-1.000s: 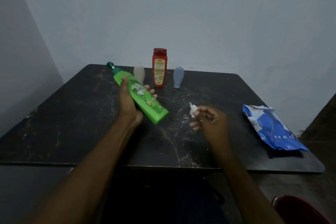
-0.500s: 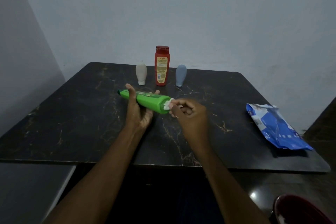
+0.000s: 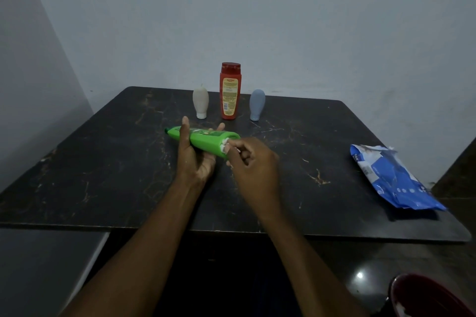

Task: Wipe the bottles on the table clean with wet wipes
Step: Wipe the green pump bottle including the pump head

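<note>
**Green bottle brought level as wipe meets its base**

The green bottle [image 3: 206,140], held steeply tilted a second ago with the wipe well apart from it, is now laid almost level above the table [image 3: 103,175], and the wet wipe [image 3: 224,146] has been brought against its base end. The bottle is cradled in the upturned left hand [image 3: 195,162], the thumb being hooked over the near side and the fingertips curled up over the far side, around the middle of the body. Its cap end is pointed to the left. The wipe, bunched into a small white wad, is pinched in the fingertips of the right hand [image 3: 253,165] and pressed to the bottle's flat bottom.

The bottle is judged to be light plastic, with stiff walls that would give a little under a hard squeeze. Its glossy surface is likely to turn slippery once wetted. A hold around the mid-body, as shown, is considered soundest, since both ends are left free for wiping.

Behind it, a pale bottle [image 3: 201,103], a red bottle [image 3: 230,92] and a blue-grey bottle [image 3: 257,104] are stood upright in a row near the far edge. A blue wipes pack [image 3: 394,177] is left lying well apart at the right.
</note>
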### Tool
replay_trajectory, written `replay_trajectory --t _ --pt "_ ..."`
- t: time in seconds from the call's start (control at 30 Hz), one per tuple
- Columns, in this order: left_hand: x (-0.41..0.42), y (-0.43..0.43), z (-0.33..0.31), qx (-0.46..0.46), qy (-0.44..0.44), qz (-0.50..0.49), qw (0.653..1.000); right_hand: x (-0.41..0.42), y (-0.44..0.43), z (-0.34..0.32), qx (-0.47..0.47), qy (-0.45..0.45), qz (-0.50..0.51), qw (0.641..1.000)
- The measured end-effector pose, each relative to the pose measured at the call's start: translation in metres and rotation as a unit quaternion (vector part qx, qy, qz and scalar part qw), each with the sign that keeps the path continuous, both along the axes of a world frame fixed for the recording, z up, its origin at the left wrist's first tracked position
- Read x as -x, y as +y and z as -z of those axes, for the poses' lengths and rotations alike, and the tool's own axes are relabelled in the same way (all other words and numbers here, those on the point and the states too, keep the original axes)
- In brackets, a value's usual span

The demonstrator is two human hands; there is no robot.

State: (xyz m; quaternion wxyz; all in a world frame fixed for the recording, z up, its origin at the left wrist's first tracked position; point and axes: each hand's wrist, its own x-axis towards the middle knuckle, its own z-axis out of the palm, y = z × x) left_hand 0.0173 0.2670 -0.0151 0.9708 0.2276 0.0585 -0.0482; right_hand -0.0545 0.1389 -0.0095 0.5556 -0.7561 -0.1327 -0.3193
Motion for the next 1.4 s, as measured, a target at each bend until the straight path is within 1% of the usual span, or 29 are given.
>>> replay_trajectory --t 0.07,0.13,0.2,0.27,0.33,0.4,0.53,0.6,0.67,0.7,0.8,0.87,0.97,1.07,1.13,1.27,1.33,1.4 --pt "0.000 0.000 0.000 0.001 0.005 -0.012 1.000 -0.004 -0.007 0.000 0.001 0.017 0.011 1.000" --pt "-0.003 -0.001 0.001 0.005 0.010 -0.022 1.000 -0.008 -0.019 0.002 -0.046 0.069 0.018 0.996" --pt "-0.005 -0.002 0.001 0.004 0.016 -0.026 1.000 -0.009 -0.024 0.003 -0.087 0.089 0.010 0.992" --pt "-0.007 -0.003 0.003 0.000 0.013 -0.031 0.999 -0.006 -0.016 0.002 -0.095 0.077 -0.020 0.992" --pt "-0.008 -0.002 0.005 0.001 0.008 -0.031 0.999 -0.002 -0.003 0.002 -0.069 0.052 -0.043 0.995" --pt "-0.007 -0.001 0.004 0.008 0.013 -0.032 0.999 -0.003 -0.002 0.000 -0.062 0.046 -0.039 0.996" --pt "-0.005 -0.004 0.000 0.003 0.015 -0.051 0.999 -0.011 -0.023 0.001 -0.095 0.082 0.012 0.992" --pt "-0.006 -0.005 0.000 0.004 0.021 -0.048 0.999 -0.008 -0.021 0.003 -0.101 0.082 -0.011 0.991" --pt "-0.006 -0.004 0.000 0.010 0.028 -0.048 0.998 -0.004 -0.009 0.003 -0.073 0.054 -0.045 0.995" --pt "-0.006 -0.003 0.000 0.013 0.030 -0.047 0.998 -0.004 -0.005 0.001 -0.057 0.038 -0.046 0.997" --pt "-0.004 -0.004 -0.001 0.010 0.032 -0.057 0.998 -0.015 -0.010 -0.006 -0.045 0.019 -0.005 0.999" --pt "-0.004 -0.005 -0.002 0.010 0.035 -0.068 0.997 -0.019 -0.019 -0.003 -0.057 0.039 0.013 0.998" --pt "-0.004 -0.005 -0.002 0.007 0.034 -0.062 0.997 -0.011 -0.019 0.007 -0.084 0.060 0.006 0.995" --pt "-0.003 -0.005 -0.001 -0.001 0.025 -0.051 0.998 -0.008 -0.011 0.001 -0.093 0.048 0.004 0.995" --pt "-0.003 -0.004 -0.001 0.001 0.027 -0.049 0.998 -0.012 -0.008 -0.008 -0.065 0.027 0.008 0.997" --pt "-0.003 -0.001 0.000 0.013 0.035 -0.039 0.999 -0.005 -0.002 -0.007 0.044 -0.012 -0.006 0.999" --pt "-0.004 -0.002 0.000 0.019 0.037 -0.039 0.998 0.002 -0.003 0.001 0.065 -0.026 -0.017 0.997" --pt "-0.003 -0.004 -0.001 0.012 0.036 -0.043 0.998 0.003 -0.007 0.002 0.074 -0.028 -0.005 0.997"
